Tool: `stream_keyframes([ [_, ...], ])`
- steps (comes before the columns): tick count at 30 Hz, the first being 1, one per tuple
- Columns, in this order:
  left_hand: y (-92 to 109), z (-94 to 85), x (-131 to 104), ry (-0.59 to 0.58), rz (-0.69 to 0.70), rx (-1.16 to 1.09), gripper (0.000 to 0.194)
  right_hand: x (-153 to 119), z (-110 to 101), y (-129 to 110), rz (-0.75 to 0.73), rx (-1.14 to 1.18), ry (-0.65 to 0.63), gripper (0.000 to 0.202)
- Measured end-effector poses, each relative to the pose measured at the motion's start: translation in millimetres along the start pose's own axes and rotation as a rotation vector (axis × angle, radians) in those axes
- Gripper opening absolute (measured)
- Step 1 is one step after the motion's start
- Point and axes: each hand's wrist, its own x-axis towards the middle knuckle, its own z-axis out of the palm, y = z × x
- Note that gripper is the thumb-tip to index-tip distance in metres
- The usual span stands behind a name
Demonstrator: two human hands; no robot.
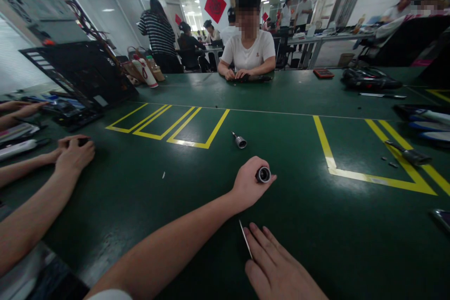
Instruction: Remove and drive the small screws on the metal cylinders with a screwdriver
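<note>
The head view shows the left hand clenched around a dark tool with a round metal socket, nearer the worktop's near edge than its far edge. The right hand lies below, fingers extended beside a thin pale strip; whether it grips cannot be told. A smaller metal socket piece rests farther out, toward the far edge.
</note>
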Motion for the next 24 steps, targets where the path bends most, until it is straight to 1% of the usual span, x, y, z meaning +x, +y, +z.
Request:
stream_keyframes([
  [3, 0, -0.4, -1, -0.012, -0.002, 0.007, 0.017, 2, -9, -9, -0.025, 0.015, -0.047, 0.032],
  [5, 0, -0.5, -1, -0.007, 0.003, 0.006, 0.017, 4, -14, -16, -0.046, -0.022, -0.091, 0.027],
  [8, -1, -0.3, -1, 0.002, 0.015, -0.003, 0.017, 6, -18, -19, -0.119, -0.119, -0.079, 0.024],
  [10, -2, -0.2, 0, -0.008, 0.022, -0.006, 0.017, 6, -15, -17, -0.178, -0.193, -0.011, 0.025],
  [15, 1, -0.6, 2, -0.051, 0.020, -0.003, 0.019, 3, 0, -3, -0.335, -0.424, 0.173, 0.023],
  [17, 2, -0.9, 2, -0.040, -0.031, -0.014, 0.021, 0, 0, 0, -0.366, -0.389, 0.312, 0.022],
  [19, 1, -1.3, 3, -0.001, -0.105, -0.034, 0.022, -5, -9, -2, -0.401, -0.272, 0.472, 0.021],
  [20, 1, -1.8, 3, 0.031, -0.137, -0.041, 0.022, -8, -16, -4, -0.405, -0.201, 0.523, 0.019],
  [21, 0, -2.5, 3, 0.072, -0.160, -0.043, 0.022, -12, -25, -6, -0.423, -0.162, 0.507, 0.014],
  [22, 1, -3.6, 3, 0.114, -0.167, -0.036, 0.021, -15, -36, -8, -0.372, -0.129, 0.559, 0.013],
  [24, 3, -7.0, 3, 0.172, -0.130, 0.013, 0.021, -19, -58, -11, -0.145, -0.044, 0.679, 0.016],
])
